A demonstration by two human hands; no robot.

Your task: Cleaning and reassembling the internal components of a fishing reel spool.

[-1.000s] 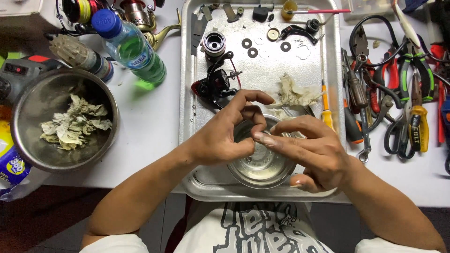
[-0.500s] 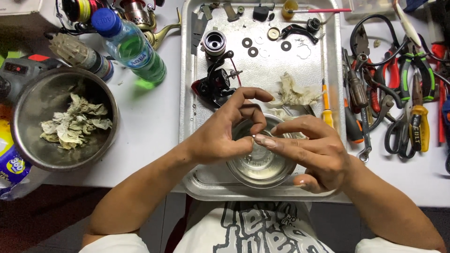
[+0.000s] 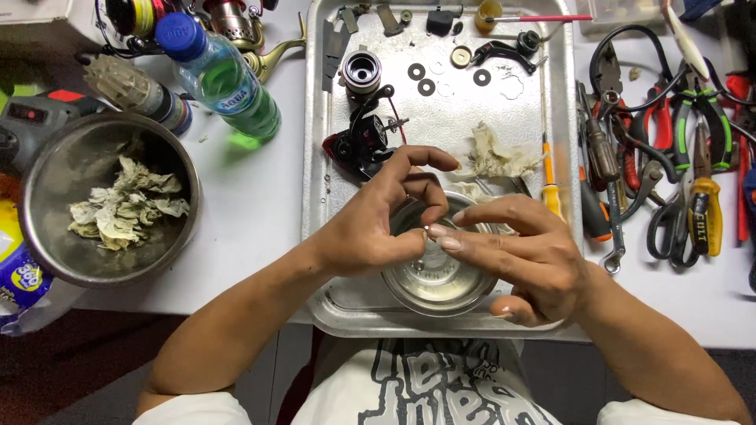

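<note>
While both hands meet above the small steel bowl (image 3: 438, 277), the left hand (image 3: 376, 224) and right hand (image 3: 516, 256) pinch a tiny metal part (image 3: 426, 229) between fingertips, over the metal tray (image 3: 319, 189).

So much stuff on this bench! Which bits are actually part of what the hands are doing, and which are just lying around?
In use:
left hand and right hand, fingertips pinching a tiny part too small to identify
small steel bowl under them
metal tray with washers and black reel body

Lying about:
green bottle
big bowl of crumpled wipes
pliers and scissors
</note>
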